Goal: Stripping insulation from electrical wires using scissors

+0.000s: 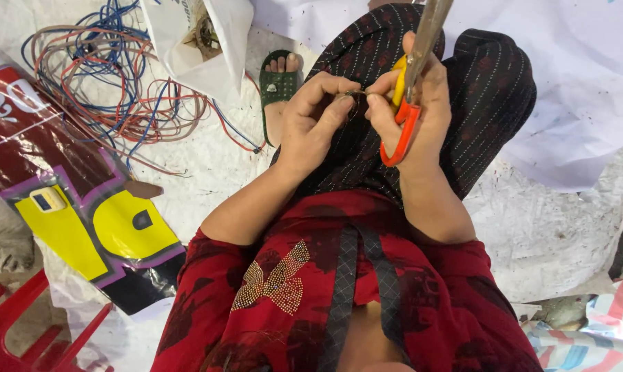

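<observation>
- One pair of scissors (406, 103) with orange-and-yellow handles is gripped in the right hand (414, 114); the fingers are curled shut through and around the handles, and the metal blades point up out of the top of the picture.
- The left hand (315, 120) is just left of the scissors, its thumb and forefinger pinched closed on one thin, dark bit of wire (356, 91); the fingertips of both hands meet there.
- Both hands hover over the person's dark patterned lap, directly under the scissors.
- One tangled bundle of wires (111, 83), red, blue and pale, lies on the ground well to the left of the scissors.
- One foot in a green sandal (279, 86) rests between that bundle and the scissors.
- One white bag (201, 41) sits up and left of the scissors, beside the sandal.
</observation>
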